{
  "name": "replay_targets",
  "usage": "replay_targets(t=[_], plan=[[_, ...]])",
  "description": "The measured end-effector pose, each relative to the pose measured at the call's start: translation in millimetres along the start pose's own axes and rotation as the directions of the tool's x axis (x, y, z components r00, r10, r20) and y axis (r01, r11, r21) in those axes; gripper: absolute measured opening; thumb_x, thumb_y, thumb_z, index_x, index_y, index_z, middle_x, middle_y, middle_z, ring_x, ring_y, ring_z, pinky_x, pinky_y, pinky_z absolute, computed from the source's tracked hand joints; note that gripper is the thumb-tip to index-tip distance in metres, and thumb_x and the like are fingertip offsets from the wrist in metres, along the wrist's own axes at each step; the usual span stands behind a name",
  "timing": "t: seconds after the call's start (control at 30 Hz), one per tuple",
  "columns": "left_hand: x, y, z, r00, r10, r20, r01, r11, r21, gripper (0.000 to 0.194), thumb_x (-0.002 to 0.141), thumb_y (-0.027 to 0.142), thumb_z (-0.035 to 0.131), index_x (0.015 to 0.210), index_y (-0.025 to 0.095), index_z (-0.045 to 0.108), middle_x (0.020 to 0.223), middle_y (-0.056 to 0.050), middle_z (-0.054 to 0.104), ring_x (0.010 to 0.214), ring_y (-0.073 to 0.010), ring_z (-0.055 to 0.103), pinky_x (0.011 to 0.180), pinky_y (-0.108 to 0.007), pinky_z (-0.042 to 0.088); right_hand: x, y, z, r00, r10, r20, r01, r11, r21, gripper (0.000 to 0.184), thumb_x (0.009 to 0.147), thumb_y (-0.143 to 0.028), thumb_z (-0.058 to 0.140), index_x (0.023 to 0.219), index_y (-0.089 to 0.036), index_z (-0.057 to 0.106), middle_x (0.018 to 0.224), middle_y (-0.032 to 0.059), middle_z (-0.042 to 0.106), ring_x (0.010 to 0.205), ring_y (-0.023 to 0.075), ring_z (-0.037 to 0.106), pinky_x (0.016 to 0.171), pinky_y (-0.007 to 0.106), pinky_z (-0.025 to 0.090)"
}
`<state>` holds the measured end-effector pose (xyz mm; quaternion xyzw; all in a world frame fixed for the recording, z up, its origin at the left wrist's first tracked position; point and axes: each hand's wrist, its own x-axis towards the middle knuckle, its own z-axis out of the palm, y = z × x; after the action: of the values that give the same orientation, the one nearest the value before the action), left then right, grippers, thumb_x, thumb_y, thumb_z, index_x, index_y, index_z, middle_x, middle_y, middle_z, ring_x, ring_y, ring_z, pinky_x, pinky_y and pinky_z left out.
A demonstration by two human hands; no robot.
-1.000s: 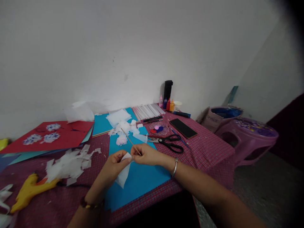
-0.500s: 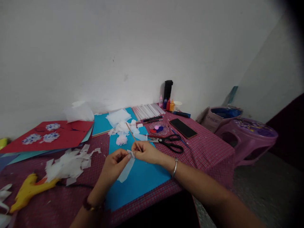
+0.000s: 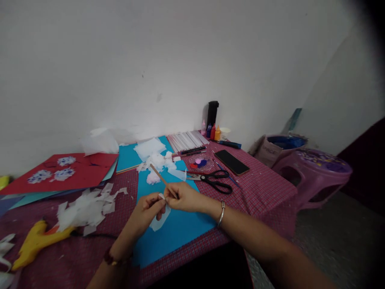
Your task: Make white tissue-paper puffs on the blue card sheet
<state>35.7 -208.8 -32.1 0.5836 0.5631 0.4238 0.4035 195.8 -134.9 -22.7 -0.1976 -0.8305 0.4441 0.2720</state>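
My left hand (image 3: 148, 210) is closed in a pinch on a strip of thin white paper (image 3: 159, 222), whose loose end hangs over the blue sheet (image 3: 177, 241). Against it, fingertip to fingertip, my right hand (image 3: 186, 197) grips a thin wooden stick (image 3: 161, 177) that slants up and left. The right fingertips also meet the top of the paper strip; exactly how the paper lies there is hidden. Just beyond the hands are a pale pink crumpled paper ball (image 3: 153, 178) and crumpled white paper pieces (image 3: 158, 160). Black-handled scissors (image 3: 215, 180) lie to the right.
A yellow glue gun (image 3: 37, 243) and paper scraps (image 3: 86, 210) lie at left, near a red sheet (image 3: 81, 170) bearing blue-and-white flowers. A phone (image 3: 231, 162), paint palette (image 3: 198, 163) and small paint bottles (image 3: 213, 131) occupy the right side. A pink stool (image 3: 313, 174) stands beyond the table.
The stick has tipped further left and lower in my right hand. Both hands have shifted slightly, and less of the paper strip shows below the fingers.
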Motion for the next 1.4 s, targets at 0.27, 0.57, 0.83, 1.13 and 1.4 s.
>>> replay_targets(t=[0.27, 0.57, 0.83, 1.13, 1.4], plan=[[-0.6, -1.0, 0.2, 1.0, -0.006, 0.001, 0.006, 0.999, -0.043, 0.021, 0.078, 0.027, 0.053, 0.059, 0.018, 0.054, 0.053, 0.003, 0.052, 0.045, -0.0102, 0.046, 0.046, -0.022, 0.035, 0.4, 2.1, 0.8, 1.0, -0.02, 0.005, 0.02, 0.999, 0.043, 0.004, 0.072, -0.014, 0.049, 0.073, -0.017, 0.05, 0.057, -0.0066, 0.044, 0.049, 0.0056, 0.038, 0.044, 0.016, 0.028], [-1.0, -4.4, -1.4, 1.0, 0.008, -0.007, -0.008, 0.999, -0.036, 0.02, 0.077, 0.019, 0.048, 0.058, 0.018, 0.053, 0.051, 0.004, 0.052, 0.046, -0.01, 0.047, 0.047, -0.022, 0.035, 1.3, 1.5, 0.9, 1.0, 0.013, 0.019, -0.015, 0.995, 0.095, 0.003, 0.071, -0.014, 0.048, 0.073, -0.017, 0.05, 0.058, -0.0066, 0.044, 0.05, 0.0053, 0.038, 0.045, 0.015, 0.029], [-0.9, -4.3, -0.3, 1.0, -0.008, -0.026, 0.008, 1.0, -0.004, 0.024, 0.08, 0.026, 0.049, 0.057, 0.017, 0.053, 0.05, 0.004, 0.05, 0.045, -0.01, 0.046, 0.046, -0.022, 0.034, 1.8, 0.2, 0.3, 0.999, 0.04, 0.028, -0.043, 0.99, 0.131, 0.003, 0.071, -0.014, 0.049, 0.072, -0.016, 0.051, 0.057, -0.0067, 0.044, 0.05, 0.0052, 0.037, 0.045, 0.015, 0.029], [-2.8, 5.7, 0.4, 0.999, -0.012, -0.042, 0.014, 0.998, 0.064, 0.025, 0.078, 0.03, 0.051, 0.056, 0.017, 0.054, 0.051, 0.003, 0.052, 0.044, -0.0095, 0.046, 0.046, -0.021, 0.034, 2.9, 2.0, 0.8, 0.998, 0.058, 0.037, -0.061, 0.995, 0.08, 0.003, 0.073, -0.014, 0.049, 0.073, -0.016, 0.051, 0.058, -0.0067, 0.044, 0.05, 0.005, 0.037, 0.046, 0.015, 0.03], [-2.3, 9.9, 1.8, 0.998, -0.019, -0.052, 0.026, 0.99, 0.139, 0.028, 0.077, 0.028, 0.047, 0.053, 0.016, 0.055, 0.048, 0.002, 0.052, 0.044, -0.01, 0.046, 0.045, -0.022, 0.033, 2.6, 5.0, 1.7, 0.998, 0.026, 0.05, -0.03, 0.996, 0.083, 0.004, 0.072, -0.013, 0.049, 0.073, -0.016, 0.052, 0.059, -0.0061, 0.046, 0.051, 0.0054, 0.039, 0.046, 0.015, 0.031]])
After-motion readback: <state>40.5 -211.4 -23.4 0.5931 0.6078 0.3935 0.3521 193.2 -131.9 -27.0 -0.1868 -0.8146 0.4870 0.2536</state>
